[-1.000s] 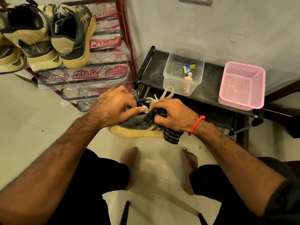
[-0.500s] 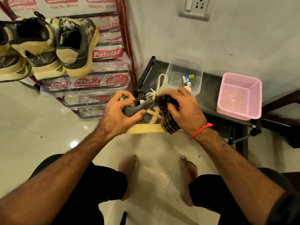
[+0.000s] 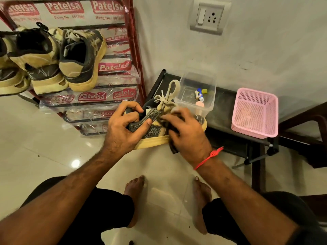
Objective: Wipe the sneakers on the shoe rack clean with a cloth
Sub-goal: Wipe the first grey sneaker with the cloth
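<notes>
Left hand (image 3: 122, 128) grips my sneaker (image 3: 152, 128) at the heel collar | right hand (image 3: 187, 133) presses dark cloth (image 3: 174, 147) on its side | above the floor.

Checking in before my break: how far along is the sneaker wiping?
Nothing shows as finished. In hand: left hand grips one sneaker by its collar while right hand rubs the cloth on its side. Left: the sneakers on the shoe rack, which look grimy.
</notes>
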